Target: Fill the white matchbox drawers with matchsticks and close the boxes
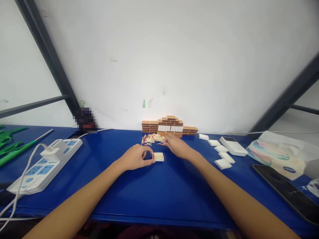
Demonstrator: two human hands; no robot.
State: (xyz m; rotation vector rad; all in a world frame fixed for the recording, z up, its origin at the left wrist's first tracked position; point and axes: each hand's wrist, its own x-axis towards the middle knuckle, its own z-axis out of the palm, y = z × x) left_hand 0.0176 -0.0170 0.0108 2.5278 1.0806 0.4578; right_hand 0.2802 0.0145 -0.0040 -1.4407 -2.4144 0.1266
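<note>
My left hand [139,156] grips the left end of a small white matchbox tray [161,159] between thumb and forefinger. Red-tipped matches [158,156] lie side by side in that tray, heads to the left. Behind it, a loose heap of matches [152,139] is spread on the blue table. At the heap's right edge my right hand [176,146] is closed in a pinch on a match [160,143], whose end sticks out leftwards from the fingertips. Brown matchboxes [170,122] are stacked against the wall, with several white pieces standing upright in a row among them.
Several white trays [223,163] lie to the right, beside a white device [233,146], a tissue pack [276,154] and a black phone [284,189]. On the left are a power strip [42,171] with a white cable and green-handled tools [17,152]. Dark metal frame bars slant at both sides.
</note>
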